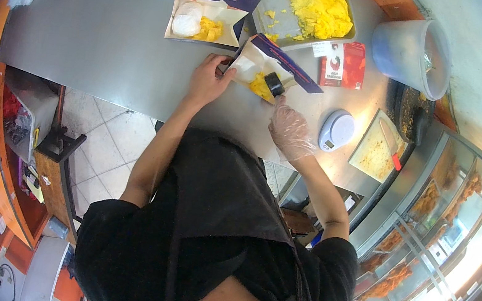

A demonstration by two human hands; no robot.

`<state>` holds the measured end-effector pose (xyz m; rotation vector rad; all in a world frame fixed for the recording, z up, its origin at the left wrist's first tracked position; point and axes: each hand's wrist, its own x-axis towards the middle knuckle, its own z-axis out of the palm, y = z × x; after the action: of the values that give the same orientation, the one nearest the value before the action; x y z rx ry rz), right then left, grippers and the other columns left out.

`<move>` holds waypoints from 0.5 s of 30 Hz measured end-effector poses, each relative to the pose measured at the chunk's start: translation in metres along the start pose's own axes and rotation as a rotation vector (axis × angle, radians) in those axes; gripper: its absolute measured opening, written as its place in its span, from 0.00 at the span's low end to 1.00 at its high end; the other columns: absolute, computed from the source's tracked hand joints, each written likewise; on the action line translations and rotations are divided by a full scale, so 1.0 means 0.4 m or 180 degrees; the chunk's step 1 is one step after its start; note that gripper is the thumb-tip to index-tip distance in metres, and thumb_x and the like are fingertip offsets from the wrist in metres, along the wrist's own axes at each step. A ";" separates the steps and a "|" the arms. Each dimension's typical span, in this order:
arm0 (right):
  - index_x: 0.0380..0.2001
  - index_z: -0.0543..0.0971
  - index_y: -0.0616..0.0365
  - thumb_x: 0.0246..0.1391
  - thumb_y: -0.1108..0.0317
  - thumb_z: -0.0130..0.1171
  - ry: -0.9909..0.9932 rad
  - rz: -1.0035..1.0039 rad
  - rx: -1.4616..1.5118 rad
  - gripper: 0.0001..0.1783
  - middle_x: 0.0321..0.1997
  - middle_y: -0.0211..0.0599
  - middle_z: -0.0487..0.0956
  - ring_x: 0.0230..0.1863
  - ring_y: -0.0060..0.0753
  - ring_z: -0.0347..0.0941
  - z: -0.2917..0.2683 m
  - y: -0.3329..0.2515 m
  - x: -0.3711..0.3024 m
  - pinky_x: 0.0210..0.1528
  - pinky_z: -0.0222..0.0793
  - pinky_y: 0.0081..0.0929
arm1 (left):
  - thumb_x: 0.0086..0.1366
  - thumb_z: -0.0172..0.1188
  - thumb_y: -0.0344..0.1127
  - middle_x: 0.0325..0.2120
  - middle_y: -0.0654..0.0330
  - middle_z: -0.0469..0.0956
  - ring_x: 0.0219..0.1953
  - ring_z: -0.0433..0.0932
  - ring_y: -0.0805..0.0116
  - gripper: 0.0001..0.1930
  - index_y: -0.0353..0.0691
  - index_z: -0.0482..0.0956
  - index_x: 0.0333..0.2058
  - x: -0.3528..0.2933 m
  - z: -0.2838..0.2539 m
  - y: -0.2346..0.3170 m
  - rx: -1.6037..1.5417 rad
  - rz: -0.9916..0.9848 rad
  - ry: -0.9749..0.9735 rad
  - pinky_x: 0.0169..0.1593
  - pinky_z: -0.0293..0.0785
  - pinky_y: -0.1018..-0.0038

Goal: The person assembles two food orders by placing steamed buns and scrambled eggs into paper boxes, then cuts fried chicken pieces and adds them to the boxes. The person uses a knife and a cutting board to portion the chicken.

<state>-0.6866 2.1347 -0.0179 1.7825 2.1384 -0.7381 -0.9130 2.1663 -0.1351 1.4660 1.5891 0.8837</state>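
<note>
An open takeaway box (pixel 246 55) with white inside and a dark blue lid edge sits tilted on the steel counter. Inside it lie yellow scrambled egg (pixel 258 84) and something white, likely rice. My bare left hand (pixel 209 80) grips the box's left side. In a clear plastic glove, my right hand (pixel 291 130) is closed on the handle of a black scoop (pixel 274 84), whose head is over the egg. A second open box (pixel 233 17), behind and to the left, holds a white mound of rice (pixel 187 19) and some egg.
A metal tray (pixel 262 10) with a heap of egg stands at the back. Right of it are a red packet (pixel 353 67), a plastic bucket (pixel 414 55), a white kitchen scale (pixel 337 129), and a cutting board (pixel 368 151) with a red-handled knife (pixel 390 145). A glass cabinet (pixel 427 240) holds fried food.
</note>
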 end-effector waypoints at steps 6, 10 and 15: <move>0.55 0.69 0.65 0.59 0.69 0.55 -0.0116 0.0218 0.0103 0.22 0.30 0.59 0.81 0.31 0.63 0.81 -0.018 0.005 -0.008 0.33 0.75 0.58 | 0.65 0.66 0.43 0.41 0.54 0.81 0.32 0.83 0.61 0.18 0.36 0.82 0.47 0.001 -0.007 0.004 0.0099 -0.0049 -0.0044 0.40 0.80 0.67; 0.62 0.68 0.64 0.66 0.65 0.53 -0.0184 -0.0088 0.0781 0.24 0.34 0.61 0.82 0.36 0.59 0.81 -0.141 -0.005 -0.028 0.39 0.76 0.50 | 0.67 0.65 0.40 0.40 0.52 0.82 0.33 0.83 0.60 0.17 0.34 0.81 0.48 0.001 -0.011 0.010 -0.0047 -0.0147 -0.0106 0.39 0.80 0.68; 0.60 0.75 0.58 0.65 0.63 0.58 -0.0485 0.0079 0.3168 0.22 0.52 0.52 0.81 0.51 0.47 0.78 -0.293 0.091 0.017 0.51 0.72 0.38 | 0.67 0.63 0.38 0.38 0.50 0.82 0.31 0.84 0.58 0.16 0.34 0.82 0.48 0.003 -0.022 0.007 -0.0009 -0.0006 -0.0191 0.38 0.80 0.67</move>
<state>-0.6387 2.2073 0.0688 2.0116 1.7288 -2.1038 -0.9194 2.1677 -0.1287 1.4755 1.5445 0.8331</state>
